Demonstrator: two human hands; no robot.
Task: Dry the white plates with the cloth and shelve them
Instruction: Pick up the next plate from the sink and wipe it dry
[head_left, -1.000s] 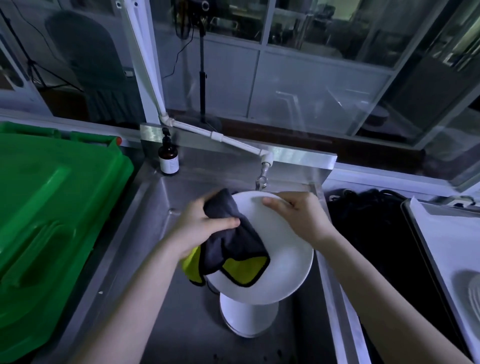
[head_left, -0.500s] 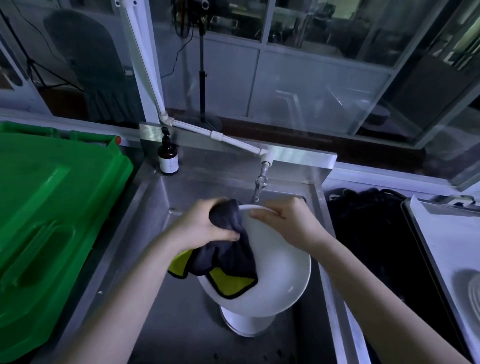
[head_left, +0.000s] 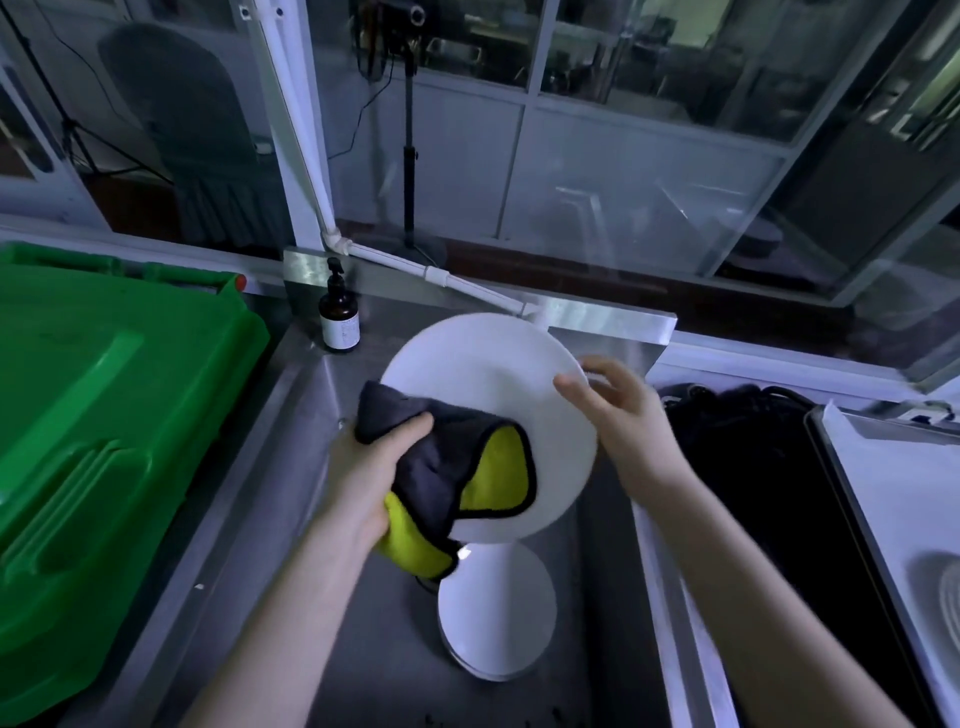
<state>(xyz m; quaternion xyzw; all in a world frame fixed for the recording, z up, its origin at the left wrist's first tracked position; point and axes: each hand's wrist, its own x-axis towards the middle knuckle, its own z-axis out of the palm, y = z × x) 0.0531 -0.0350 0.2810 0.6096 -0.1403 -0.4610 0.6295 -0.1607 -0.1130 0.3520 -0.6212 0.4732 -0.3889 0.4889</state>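
Note:
Over the steel sink (head_left: 311, 415) I hold a white plate (head_left: 483, 384), tilted up with its face toward me. My left hand (head_left: 369, 467) grips a dark grey and yellow cloth (head_left: 462, 478) and presses it on the plate's lower left part. My right hand (head_left: 618, 410) pinches the plate's right rim, thumb in front and fingers behind. A stack of white plates (head_left: 496, 618) lies in the sink basin below. The held plate hides the tap's outlet.
A big green plastic lid (head_left: 104, 441) fills the left side. A brown pump bottle (head_left: 340, 317) stands at the sink's back left corner. Right of the sink lies dark material (head_left: 753, 467), then a light tray (head_left: 883, 493) with a plate edge (head_left: 948, 597).
The plate has risen and tipped upright toward the tap. My right hand slid from its top edge to the right rim. The cloth now sits on the lower left of the plate.

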